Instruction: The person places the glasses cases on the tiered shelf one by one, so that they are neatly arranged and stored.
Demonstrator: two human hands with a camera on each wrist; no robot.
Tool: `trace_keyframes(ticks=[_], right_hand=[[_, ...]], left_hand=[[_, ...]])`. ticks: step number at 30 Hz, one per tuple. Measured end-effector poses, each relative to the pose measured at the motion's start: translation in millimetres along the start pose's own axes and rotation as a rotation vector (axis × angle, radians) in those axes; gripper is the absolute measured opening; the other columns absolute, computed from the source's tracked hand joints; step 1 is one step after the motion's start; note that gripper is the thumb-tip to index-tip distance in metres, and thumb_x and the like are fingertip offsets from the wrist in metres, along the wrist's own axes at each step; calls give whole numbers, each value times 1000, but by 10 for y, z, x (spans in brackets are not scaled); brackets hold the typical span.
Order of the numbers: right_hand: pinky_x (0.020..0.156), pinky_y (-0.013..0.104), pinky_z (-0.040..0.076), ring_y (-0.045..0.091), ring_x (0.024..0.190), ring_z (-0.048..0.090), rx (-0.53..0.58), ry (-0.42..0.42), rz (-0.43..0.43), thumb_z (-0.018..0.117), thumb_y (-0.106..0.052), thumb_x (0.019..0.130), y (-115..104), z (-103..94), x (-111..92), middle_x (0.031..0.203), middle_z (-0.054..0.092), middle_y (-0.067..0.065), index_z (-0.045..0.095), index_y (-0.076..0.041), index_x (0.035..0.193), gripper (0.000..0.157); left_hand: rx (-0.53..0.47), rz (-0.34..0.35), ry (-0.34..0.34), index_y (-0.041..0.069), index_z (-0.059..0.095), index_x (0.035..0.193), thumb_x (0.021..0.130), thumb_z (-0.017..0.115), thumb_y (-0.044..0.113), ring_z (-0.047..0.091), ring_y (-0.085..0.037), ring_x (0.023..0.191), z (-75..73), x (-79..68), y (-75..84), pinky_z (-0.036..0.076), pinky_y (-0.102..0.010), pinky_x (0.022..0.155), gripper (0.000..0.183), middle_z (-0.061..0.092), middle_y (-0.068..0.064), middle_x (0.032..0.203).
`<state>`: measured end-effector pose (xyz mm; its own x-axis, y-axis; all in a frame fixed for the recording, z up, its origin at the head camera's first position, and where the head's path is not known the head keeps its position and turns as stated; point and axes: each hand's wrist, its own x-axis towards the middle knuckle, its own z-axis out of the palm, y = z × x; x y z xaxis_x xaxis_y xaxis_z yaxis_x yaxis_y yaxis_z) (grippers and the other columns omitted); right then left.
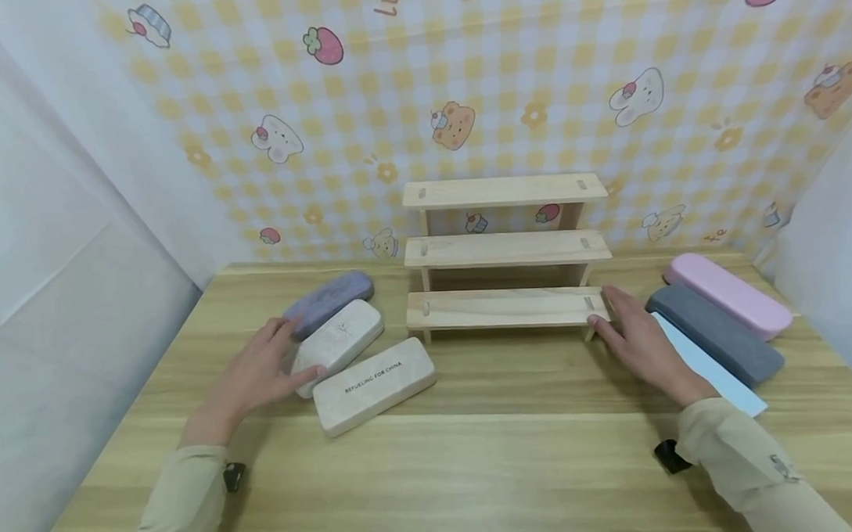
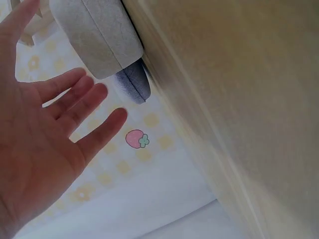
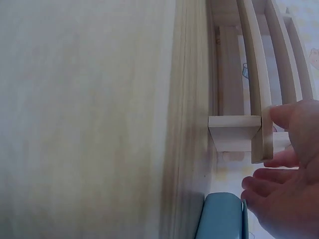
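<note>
My left hand (image 1: 260, 364) hovers by the glasses cases on the left, fingers spread. Nearest it are a mottled white glasses case (image 1: 344, 335) and a purple-grey case (image 1: 332, 300); a beige case (image 1: 375, 385) printed "REFUELING FOR CHINA" lies in front. In the left wrist view, the left palm (image 2: 45, 134) faces the cases and holds nothing. My right hand (image 1: 643, 337) touches the right end of the lowest board of a three-step wooden shelf (image 1: 505, 310). The right wrist view shows the thumb against that board, the other fingers (image 3: 269, 184) fairly straight beside its end.
To the right of the shelf lie a pink case (image 1: 728, 296), a dark grey case (image 1: 713, 334) and a light blue case (image 1: 711, 366), close to my right forearm. Behind the wooden table (image 1: 475, 468) hangs a yellow checked cloth (image 1: 365, 127).
</note>
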<state>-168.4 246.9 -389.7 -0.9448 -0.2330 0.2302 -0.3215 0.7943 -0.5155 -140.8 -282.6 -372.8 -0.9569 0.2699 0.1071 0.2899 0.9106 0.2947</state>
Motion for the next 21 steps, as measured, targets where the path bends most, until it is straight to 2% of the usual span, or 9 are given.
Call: trace_keyframes(ticks=[4,7,12,15,21], right_hand=[[97,61,24,50,126,27,9,-10,-3,45,-30,99,6,3,-1,139,29,36,28,13,139,61],[96,62,25,51,125,28,15,-9,-13,44,-29,100,-5,10,-2,138,30,36,29,13,139,60],[95,62,27,51,123,30,13,-2,-14,44,-27,100,-32,20,1,137,31,37,30,15,137,58],[97,61,25,52,124,28,2,-20,-8,41,-26,101,-49,14,5,137,28,38,27,16,137,58],[99,60,24,52,126,24,-31,-58,16,37,-26,102,-79,16,14,138,24,39,23,17,138,58]], left_hand=[[12,-13,-42,-5,44,129,78,61,62,44,-45,116,-2,-19,12,37,-57,91,85,43,-27,131],[-3,-27,-51,-4,48,125,78,63,60,49,-42,111,3,-39,17,40,-55,88,81,49,-26,124],[-26,-14,-25,-5,52,120,78,70,45,54,-37,100,10,-70,2,43,-52,84,68,56,-24,111],[-47,7,-9,-6,53,119,76,74,37,55,-37,98,10,-66,-8,43,-51,84,64,57,-24,109],[-73,54,4,-9,54,118,71,78,31,54,-40,104,-2,-63,-25,42,-51,87,66,57,-27,113]])
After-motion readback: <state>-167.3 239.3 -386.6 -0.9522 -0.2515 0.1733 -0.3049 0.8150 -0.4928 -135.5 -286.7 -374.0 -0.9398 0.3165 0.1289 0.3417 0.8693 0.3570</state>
